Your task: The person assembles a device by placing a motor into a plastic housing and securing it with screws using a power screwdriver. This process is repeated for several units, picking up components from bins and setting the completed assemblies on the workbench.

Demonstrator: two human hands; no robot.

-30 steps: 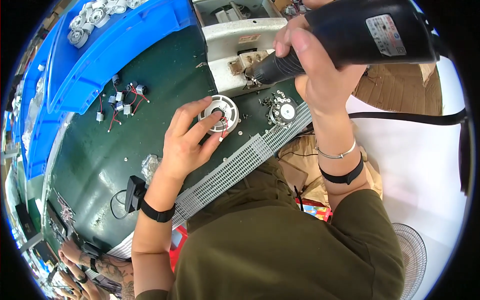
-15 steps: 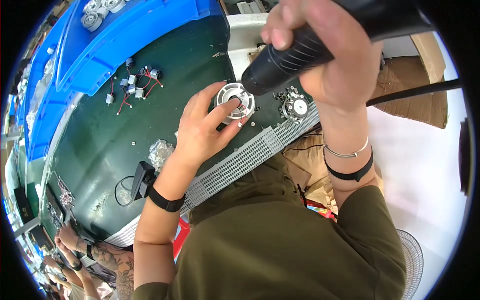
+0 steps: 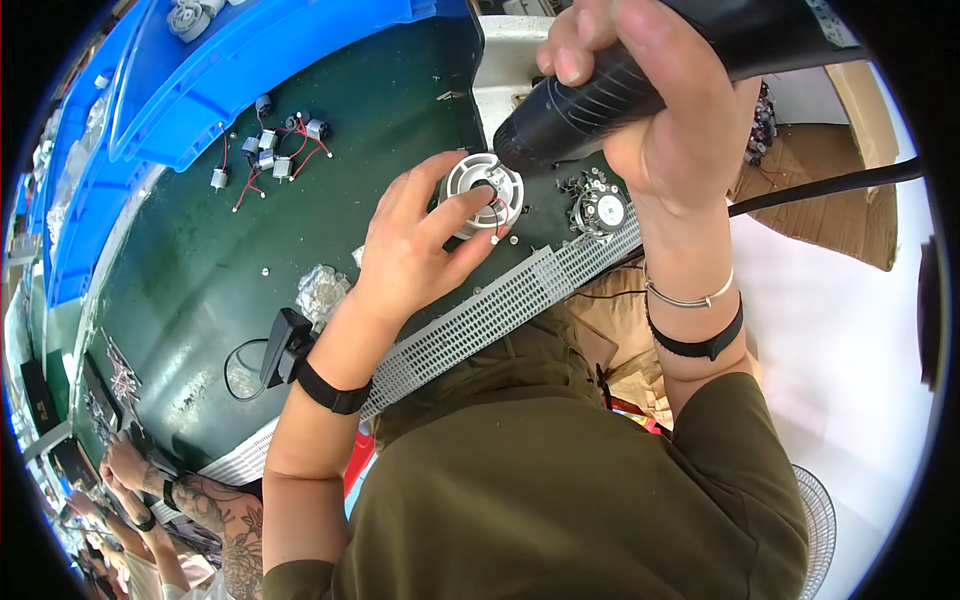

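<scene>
My left hand (image 3: 415,235) steadies a white round plastic housing (image 3: 511,190) on the green mat, its fingers curled over the rim and one fingertip pressing inside. Thin red and dark wires with a small white connector hang at the housing's near side. Raised at the right, my right hand (image 3: 685,130) is wrapped round a thick black power screwdriver (image 3: 570,120). The tool slants down to the left, its nose over the housing's right rim. Its bit is hidden, so contact with a screw cannot be made out.
Small motors (image 3: 268,158) with red wires lie far left of the housing. Loose screws cluster around a round metal piece (image 3: 603,212) at right. Blue bins (image 3: 240,75), a crumpled clear bag (image 3: 322,292), a perforated strip (image 3: 470,320), a cardboard box (image 3: 820,190) and a co-worker's hand (image 3: 125,465) surround the workspace.
The whole view has shifted slightly. Both hands keep their holds, and the screwdriver's nose stays over the housing's rim. More of a dark cluster in the cardboard box shows beside my right hand.
</scene>
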